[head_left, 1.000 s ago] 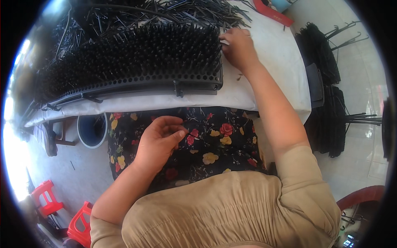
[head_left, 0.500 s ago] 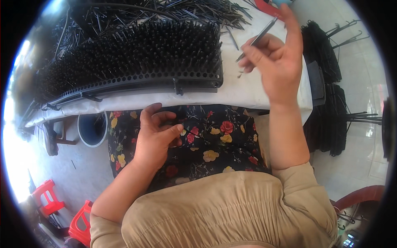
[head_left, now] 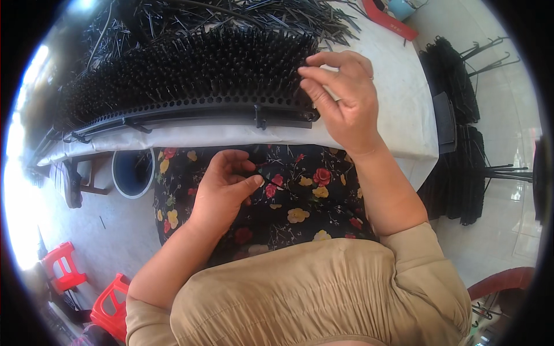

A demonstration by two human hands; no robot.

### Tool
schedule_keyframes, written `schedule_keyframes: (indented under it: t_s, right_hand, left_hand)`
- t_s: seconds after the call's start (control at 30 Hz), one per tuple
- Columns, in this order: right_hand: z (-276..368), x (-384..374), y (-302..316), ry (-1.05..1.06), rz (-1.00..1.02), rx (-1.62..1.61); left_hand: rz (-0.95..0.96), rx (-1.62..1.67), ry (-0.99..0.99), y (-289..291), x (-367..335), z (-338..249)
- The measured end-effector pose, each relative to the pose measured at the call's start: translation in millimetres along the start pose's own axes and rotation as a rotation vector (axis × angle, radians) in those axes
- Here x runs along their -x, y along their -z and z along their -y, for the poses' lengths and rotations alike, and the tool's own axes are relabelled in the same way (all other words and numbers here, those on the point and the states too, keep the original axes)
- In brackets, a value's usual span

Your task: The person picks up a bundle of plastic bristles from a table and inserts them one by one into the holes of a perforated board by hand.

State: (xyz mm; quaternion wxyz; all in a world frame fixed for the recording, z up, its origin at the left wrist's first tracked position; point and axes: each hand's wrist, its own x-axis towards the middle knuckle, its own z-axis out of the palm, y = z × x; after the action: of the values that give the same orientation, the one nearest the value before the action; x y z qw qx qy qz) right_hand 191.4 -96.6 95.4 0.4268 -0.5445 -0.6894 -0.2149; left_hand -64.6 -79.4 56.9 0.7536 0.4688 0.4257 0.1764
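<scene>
My left hand [head_left: 226, 187] is held above the dark floral cloth on my lap. Its thumb and fingers pinch a thin dark strip [head_left: 273, 184] that blends into the cloth. My right hand [head_left: 348, 101] reaches to the right end of the long black rack [head_left: 190, 115], which is packed with upright black pins [head_left: 219, 66]. The fingers of that hand are bent together against the endmost pins. Whatever they hold is hidden there.
Loose black strips [head_left: 294, 17] lie heaped behind the rack on the white-covered table [head_left: 392, 98]. A red object [head_left: 392, 23] is at its far right. Black bristly bundles on hooks [head_left: 461, 167] stand right. A bucket [head_left: 134, 173] and red stools [head_left: 64, 268] are at left.
My right hand has swung left and down from above the table to the rack's right end. The slim dark metallic tool it held no longer shows. My left hand has barely moved.
</scene>
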Motion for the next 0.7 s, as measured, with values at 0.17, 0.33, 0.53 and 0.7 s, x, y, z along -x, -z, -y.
schedule_keyframes:
  t_s: [0.17, 0.33, 0.53, 0.7]
  right_hand:
    - [-35.9, 0.1, 5.1, -0.615, -0.055, -0.064]
    - [-133.2, 21.0, -6.2, -0.221, 0.372, 0.462]
    - [-159.9, 24.7, -5.4, -0.026, 0.513, 0.264]
    - [-149.0, 31.5, 5.7, -0.110, 0.621, 0.314]
  left_hand:
    - [0.006, -0.027, 0.045, 1.0, -6.0, -1.6]
    - [0.071, -0.079, 0.070, 0.3, -14.1, 2.5]
    - [0.064, -0.070, 0.054, 3.9, -18.3, 4.0]
    - [0.000, -0.040, 0.065, 0.3, -17.4, 4.5]
